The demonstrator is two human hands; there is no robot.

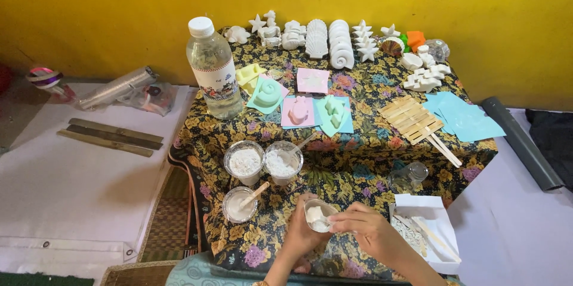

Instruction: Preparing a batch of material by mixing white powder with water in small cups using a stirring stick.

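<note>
A water bottle (213,68), white plaster shells (328,38) and wooden sticks (413,119) sit on the floral cloth (358,161).

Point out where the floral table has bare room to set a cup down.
Bare cloth lies between the powder cups and the glass jar, below the moulds. The back row of plaster casts is crowded; both hands fill the front edge.

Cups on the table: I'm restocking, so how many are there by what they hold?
Cups of dry white powder: 2
Cup with white mix and wooden stick: 1
Cup held in the left hand and right hand, with white mix: 1
Total: 4
</note>
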